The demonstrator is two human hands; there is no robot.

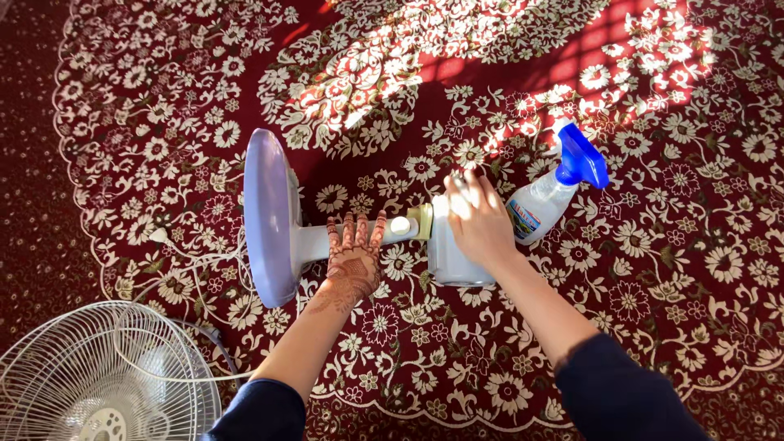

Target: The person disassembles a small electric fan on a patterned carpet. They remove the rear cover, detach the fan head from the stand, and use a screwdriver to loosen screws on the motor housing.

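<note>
— So, nearest to the camera, what do you see?

— At the lower left lies a white wire fan grille (98, 376), flat on the carpet (653, 294), with a white cable (188, 269) curling beside it. It lies apart from the stand.

— And the hands?

— The left hand (353, 257) lies on the pole (327, 241) of the fan stand, fingers spread flat over it, pressing it down, I think to keep it from rolling. The right hand (480, 220) is curled over the top of the grey-white motor housing (457, 253); I judge it grips the housing, but what the fingertips do on the far side I cannot tell.

— Where is the stand itself?

— It lies on its side in the middle of the carpet. The round pale purple base (269, 216) stands on edge at the left, and the pole runs to the right, to a knob (400, 225) and the housing.

— Anything further?

— Just beyond the right hand, a clear spray bottle (543, 204) with blue trigger lies tilted, near for reaching. Sunlight falls on the carpet behind.
</note>
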